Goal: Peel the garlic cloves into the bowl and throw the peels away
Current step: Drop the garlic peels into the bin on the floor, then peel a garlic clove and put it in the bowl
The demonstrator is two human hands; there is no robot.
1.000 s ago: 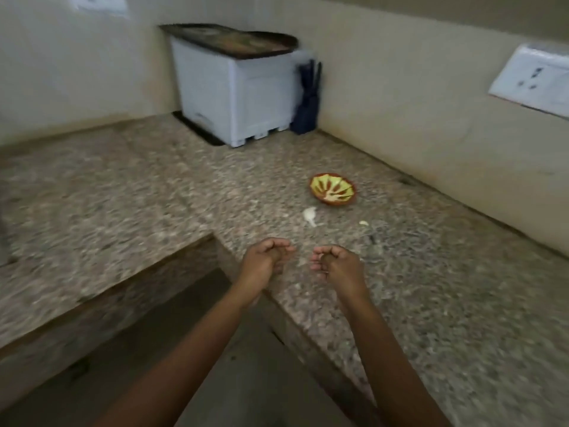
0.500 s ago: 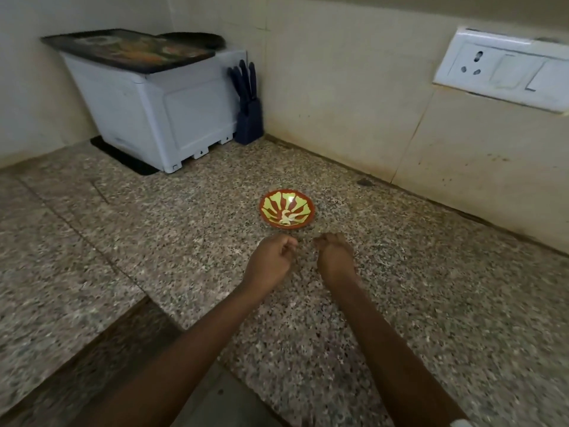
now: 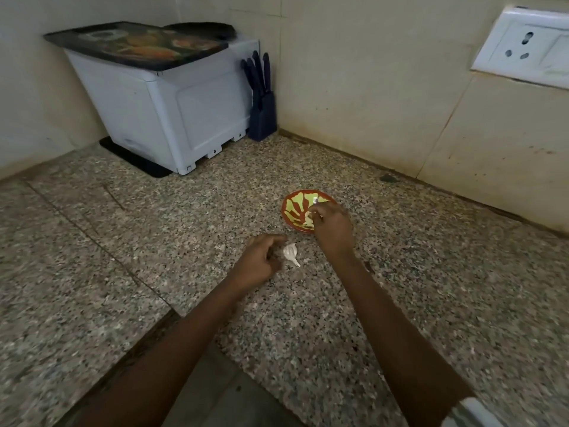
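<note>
A small red bowl (image 3: 294, 208) with a yellow-green pattern sits on the granite counter (image 3: 400, 303). My right hand (image 3: 334, 228) hovers over the bowl's right side, its fingers curled and pinching a pale garlic clove (image 3: 308, 216) above the bowl. A white piece of garlic with a pointed stem (image 3: 291, 252) lies on the counter just in front of the bowl. My left hand (image 3: 261, 260) rests beside it on the left, fingers loosely curled, fingertips close to the garlic; whether they touch it is unclear.
A white box-shaped appliance (image 3: 166, 109) with a dark patterned tray (image 3: 138, 44) on top stands in the back corner, a dark knife block (image 3: 261, 106) beside it. A socket plate (image 3: 523, 47) is on the right wall. The counter's front edge (image 3: 172, 315) steps down at lower left.
The view has turned and moved closer to the bowl. My right hand has reached forward over the bowl with a clove. My left hand has moved apart, next to the garlic on the counter.
</note>
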